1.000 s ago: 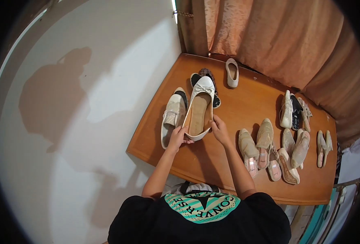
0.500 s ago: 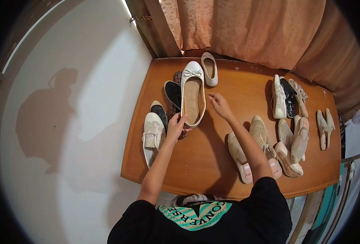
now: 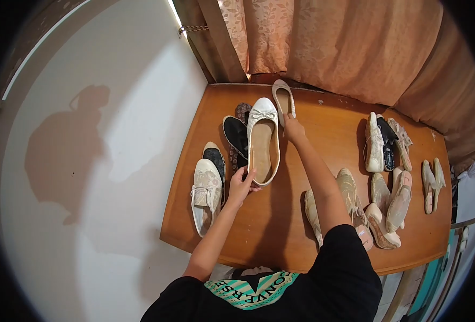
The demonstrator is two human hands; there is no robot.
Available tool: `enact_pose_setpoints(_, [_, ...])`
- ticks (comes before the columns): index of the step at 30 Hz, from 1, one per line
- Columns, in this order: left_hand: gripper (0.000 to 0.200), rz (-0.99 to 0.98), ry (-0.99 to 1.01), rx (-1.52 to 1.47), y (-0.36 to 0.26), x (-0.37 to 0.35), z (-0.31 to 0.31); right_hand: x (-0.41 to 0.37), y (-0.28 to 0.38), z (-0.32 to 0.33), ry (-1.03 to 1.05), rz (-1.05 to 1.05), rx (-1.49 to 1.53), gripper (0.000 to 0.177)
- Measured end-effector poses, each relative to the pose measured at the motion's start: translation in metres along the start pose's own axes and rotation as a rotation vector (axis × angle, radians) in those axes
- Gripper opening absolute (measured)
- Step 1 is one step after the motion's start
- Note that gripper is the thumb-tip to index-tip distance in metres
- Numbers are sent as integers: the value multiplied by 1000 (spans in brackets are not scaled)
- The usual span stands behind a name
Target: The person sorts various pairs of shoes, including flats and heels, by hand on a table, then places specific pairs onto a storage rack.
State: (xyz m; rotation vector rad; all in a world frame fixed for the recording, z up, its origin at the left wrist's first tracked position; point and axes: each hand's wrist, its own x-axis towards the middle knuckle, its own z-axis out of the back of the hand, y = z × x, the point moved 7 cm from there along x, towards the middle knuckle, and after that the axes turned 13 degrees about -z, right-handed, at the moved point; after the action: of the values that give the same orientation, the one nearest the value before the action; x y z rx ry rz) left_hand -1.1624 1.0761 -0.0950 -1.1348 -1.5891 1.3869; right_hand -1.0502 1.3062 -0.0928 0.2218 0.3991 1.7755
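Note:
My left hand point(image 3: 241, 187) is closed around the heel end of a white ballet flat point(image 3: 262, 110). This flat has a small bow, a tan insole and its toe pointing away from me, and it is held above the table. At the back edge of the table, my right hand point(image 3: 293, 130) grips the heel of a second white ballet flat point(image 3: 276, 88). Its fingertips reach into the opening. Left of the held flat are a black espadrille point(image 3: 234, 134) and a dark patterned shoe point(image 3: 243, 110), partly covered.
Nearer on the left of the brown table point(image 3: 259, 236) lie a cream lace-up shoe point(image 3: 207, 180) and another black shoe point(image 3: 214, 156). Several pale shoes point(image 3: 398, 209) and a black slip-on point(image 3: 386, 137) are grouped on the right. Peach curtains point(image 3: 350, 48) hang behind; a white wall point(image 3: 130, 161) stands left.
My right hand has moved forward from beside the held flat to the heel of the second flat and closed on it. My left hand keeps its hold. The camera view has shifted slightly.

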Motion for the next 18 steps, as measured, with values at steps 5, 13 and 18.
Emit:
enact_pose_setpoints(5, [28, -31, 6, 11, -1, -16, 8, -29, -5, -2, -90, 49, 31, 32])
enact_pose_setpoints(13, [36, 2, 6, 16, -1, -84, 22, -180, -5, 32, -335, 222, 380, 15])
enact_pose_setpoints(18, [36, -9, -5, 57, 7, -144, 32, -289, -13, 21, -144, 133, 543, 16])
